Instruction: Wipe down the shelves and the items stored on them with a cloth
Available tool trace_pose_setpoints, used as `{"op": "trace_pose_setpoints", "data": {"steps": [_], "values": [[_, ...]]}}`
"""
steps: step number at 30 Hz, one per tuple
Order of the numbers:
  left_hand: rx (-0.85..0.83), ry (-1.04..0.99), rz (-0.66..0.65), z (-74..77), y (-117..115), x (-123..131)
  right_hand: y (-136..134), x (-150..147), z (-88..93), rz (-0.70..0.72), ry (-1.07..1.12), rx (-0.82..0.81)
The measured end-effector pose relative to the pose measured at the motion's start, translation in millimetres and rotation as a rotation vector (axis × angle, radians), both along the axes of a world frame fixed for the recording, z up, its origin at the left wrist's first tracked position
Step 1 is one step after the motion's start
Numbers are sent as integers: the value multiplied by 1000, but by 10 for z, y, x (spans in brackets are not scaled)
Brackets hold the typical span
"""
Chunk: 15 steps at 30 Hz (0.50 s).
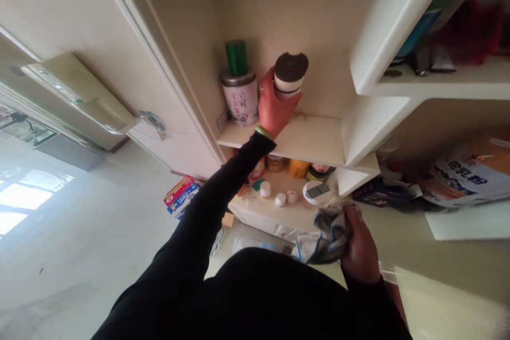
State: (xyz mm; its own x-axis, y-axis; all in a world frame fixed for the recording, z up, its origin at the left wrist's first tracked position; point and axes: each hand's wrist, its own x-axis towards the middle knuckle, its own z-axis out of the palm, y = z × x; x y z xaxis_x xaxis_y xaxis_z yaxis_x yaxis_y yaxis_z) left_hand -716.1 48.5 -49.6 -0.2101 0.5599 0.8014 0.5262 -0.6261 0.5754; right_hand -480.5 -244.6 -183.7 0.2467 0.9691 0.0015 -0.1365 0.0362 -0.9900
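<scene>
Fingers wrapped round a white cup with a dark brown lid (291, 67), my left hand (275, 106) is at the upper shelf (319, 138). Just left of it on that shelf stands a pale floral tin (241, 101), with a green cylinder (236, 57) on top. My right hand (362, 249) grips a crumpled grey cloth with blue edging (329, 234), lower down and to the right, in front of the lower shelf. Whether the cup's base touches the shelf is hidden by my left hand.
Small white jars (265, 189), a round white-lidded container (316, 192) and a yellow container (298, 168) stand on the lower shelf. Red and blue boxes (181, 196) are at the left. Bags (470, 178) fill the right compartment, beside a shelf divider (382, 122).
</scene>
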Motion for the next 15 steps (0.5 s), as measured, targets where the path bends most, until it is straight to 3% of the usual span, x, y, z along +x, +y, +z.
{"op": "trace_pose_setpoints", "data": {"steps": [4, 6, 9, 12, 15], "values": [[150, 21, -22, 271, -534, -127, 47, -200, 3, -73, 199, -145], [205, 80, -101, 404, -907, -263, 50, -199, -21, -97, 263, -200], [224, 151, -171, 436, -1518, -450, 10, -65, -61, -172, 286, -243], [43, 186, -214, 147, -2043, -517, -70, 100, -55, -214, 246, -250], [-175, 142, -317, -445, -2396, -431, -162, 197, -14, -119, 193, -255]]}}
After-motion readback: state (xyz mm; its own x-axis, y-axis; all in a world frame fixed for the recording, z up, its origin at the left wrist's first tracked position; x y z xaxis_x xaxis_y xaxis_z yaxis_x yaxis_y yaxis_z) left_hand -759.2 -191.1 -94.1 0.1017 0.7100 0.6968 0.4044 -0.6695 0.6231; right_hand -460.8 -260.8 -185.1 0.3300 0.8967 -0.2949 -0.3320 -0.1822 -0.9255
